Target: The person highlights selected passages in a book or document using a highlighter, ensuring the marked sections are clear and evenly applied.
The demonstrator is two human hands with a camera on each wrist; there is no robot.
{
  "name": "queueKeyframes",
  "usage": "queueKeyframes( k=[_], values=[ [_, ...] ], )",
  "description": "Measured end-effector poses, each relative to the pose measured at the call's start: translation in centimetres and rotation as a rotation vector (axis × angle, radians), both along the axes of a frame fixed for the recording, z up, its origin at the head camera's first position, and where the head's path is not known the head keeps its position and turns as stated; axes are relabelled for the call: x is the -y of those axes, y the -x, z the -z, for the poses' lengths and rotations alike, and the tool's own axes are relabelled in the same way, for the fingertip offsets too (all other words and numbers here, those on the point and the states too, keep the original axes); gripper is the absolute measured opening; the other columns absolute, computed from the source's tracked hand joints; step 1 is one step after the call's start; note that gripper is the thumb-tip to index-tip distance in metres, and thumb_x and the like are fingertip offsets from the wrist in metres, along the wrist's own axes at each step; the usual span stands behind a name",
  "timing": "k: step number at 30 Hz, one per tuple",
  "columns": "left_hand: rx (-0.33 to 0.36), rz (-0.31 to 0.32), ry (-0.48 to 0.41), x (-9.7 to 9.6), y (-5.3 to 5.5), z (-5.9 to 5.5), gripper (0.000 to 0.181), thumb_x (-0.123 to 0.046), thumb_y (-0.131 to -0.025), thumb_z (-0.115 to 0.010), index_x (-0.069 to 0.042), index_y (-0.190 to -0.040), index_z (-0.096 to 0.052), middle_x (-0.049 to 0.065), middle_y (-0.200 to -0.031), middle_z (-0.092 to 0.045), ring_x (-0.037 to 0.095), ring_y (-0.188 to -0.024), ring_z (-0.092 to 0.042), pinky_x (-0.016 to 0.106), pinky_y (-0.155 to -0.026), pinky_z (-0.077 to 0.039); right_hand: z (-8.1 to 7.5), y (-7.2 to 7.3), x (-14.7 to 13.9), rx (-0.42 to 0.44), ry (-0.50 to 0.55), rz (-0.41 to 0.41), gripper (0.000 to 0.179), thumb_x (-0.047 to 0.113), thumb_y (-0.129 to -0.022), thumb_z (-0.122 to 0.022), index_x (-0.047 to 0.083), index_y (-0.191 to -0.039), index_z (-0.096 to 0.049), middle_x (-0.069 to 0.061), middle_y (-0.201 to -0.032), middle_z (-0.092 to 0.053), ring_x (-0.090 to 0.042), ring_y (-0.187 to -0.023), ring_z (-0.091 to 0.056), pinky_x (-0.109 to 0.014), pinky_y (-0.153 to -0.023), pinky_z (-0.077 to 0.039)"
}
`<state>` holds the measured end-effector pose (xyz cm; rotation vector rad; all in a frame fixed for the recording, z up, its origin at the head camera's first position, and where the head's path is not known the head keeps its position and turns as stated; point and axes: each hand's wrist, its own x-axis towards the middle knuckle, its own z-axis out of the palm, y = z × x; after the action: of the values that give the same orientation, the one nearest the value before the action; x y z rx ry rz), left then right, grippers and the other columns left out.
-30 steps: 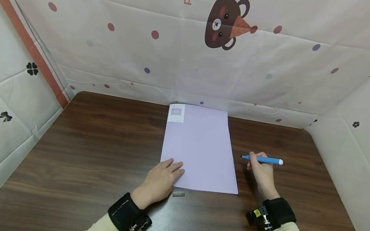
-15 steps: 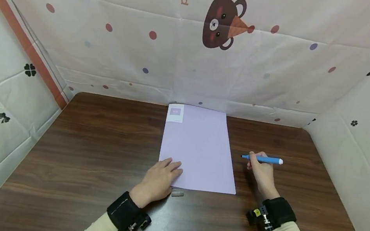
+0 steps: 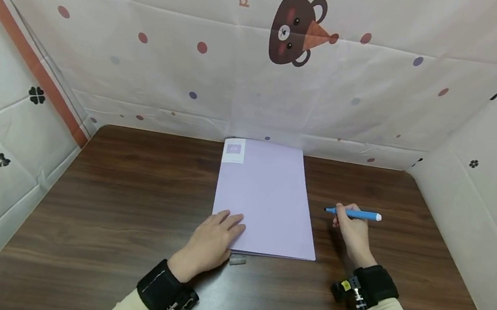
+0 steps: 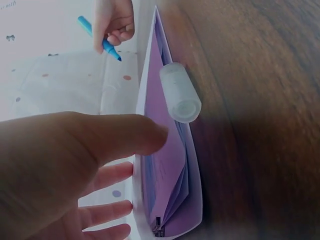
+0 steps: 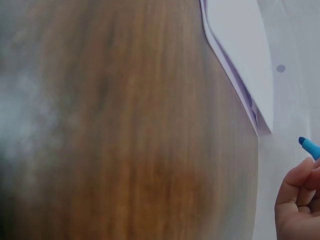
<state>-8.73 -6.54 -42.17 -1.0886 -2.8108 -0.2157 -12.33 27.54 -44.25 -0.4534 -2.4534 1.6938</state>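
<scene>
A lilac folder with a white label at its top left corner lies on the table. My left hand rests on its lower left corner with fingers spread and nearly straight. In the left wrist view the folder's near edge gapes, showing sheets and a small metal clip inside. A short whitish translucent cylinder lies by that edge, close to my left thumb. Right of the folder, my right hand pinches a blue marker held level above the table, its dark tip bare and pointing left.
The brown wood-grain table meets a pale patterned cloth backdrop at the back. More cloth walls rise at the left and right sides. Both wrists wear black straps with small cameras.
The head view has drifted slightly, shifting the folder and backdrop a little to the left. Both hands keep the same hold, the right one still with the marker.
</scene>
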Motion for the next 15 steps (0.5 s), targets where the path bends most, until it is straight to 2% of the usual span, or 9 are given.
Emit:
queueKeyframes(
  k=[6,15],
  values=[
    [-0.025,0.002,-0.041,0.1,0.0,-0.5,0.050,-0.025,-0.073,-0.075,-0.010,-0.118,-0.060,0.011,-0.127,-0.053,0.028,-0.116,-0.048,0.040,-0.096,-0.043,-0.1,0.0,-0.1,0.019,0.001,0.016,0.032,0.039,-0.093,-0.049,0.007,-0.086,-0.048,0.009,-0.064,-0.054,-0.006,-0.064,-0.055,-0.025,-0.066,-0.050],
    [-0.038,-0.016,-0.095,0.4,-0.1,-1.3,0.052,-0.027,-0.073,-0.076,-0.010,-0.119,-0.059,0.011,-0.120,-0.054,0.026,-0.111,-0.051,0.039,-0.095,-0.043,0.0,-0.1,0.0,-0.003,-0.015,0.018,0.035,0.039,-0.093,-0.049,0.006,-0.085,-0.048,0.009,-0.063,-0.054,-0.005,-0.063,-0.055,-0.025,-0.064,-0.051]
  ],
)
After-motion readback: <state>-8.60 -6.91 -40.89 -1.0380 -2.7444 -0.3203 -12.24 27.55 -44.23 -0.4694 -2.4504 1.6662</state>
